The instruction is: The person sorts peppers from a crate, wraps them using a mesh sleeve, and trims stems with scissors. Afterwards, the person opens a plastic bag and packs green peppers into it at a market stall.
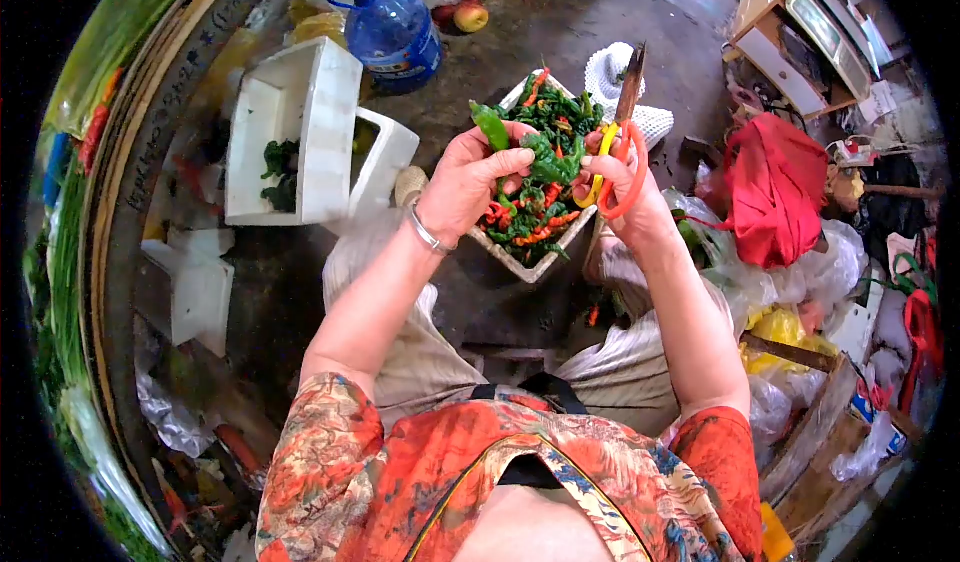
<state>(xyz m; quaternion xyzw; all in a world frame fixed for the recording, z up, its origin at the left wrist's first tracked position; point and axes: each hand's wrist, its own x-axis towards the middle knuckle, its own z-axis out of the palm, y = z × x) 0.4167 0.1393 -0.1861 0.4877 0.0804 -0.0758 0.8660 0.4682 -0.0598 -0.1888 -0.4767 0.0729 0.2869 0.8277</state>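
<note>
Over white box [528, 274] of peppers [545, 230]: left hand [468, 170] pinching green pepper [490, 127], right hand [634, 190] gripping scissors [628, 128].

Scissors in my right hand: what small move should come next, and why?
Perhaps turn the scissors toward the green pepper: your right hand points them away from you, not at the pepper, which your left hand holds.

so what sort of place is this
Probably a vegetable stall or its sorting corner: a white box of peppers, long green stalks along the left edge, and plastic bags heaped at right.
</note>
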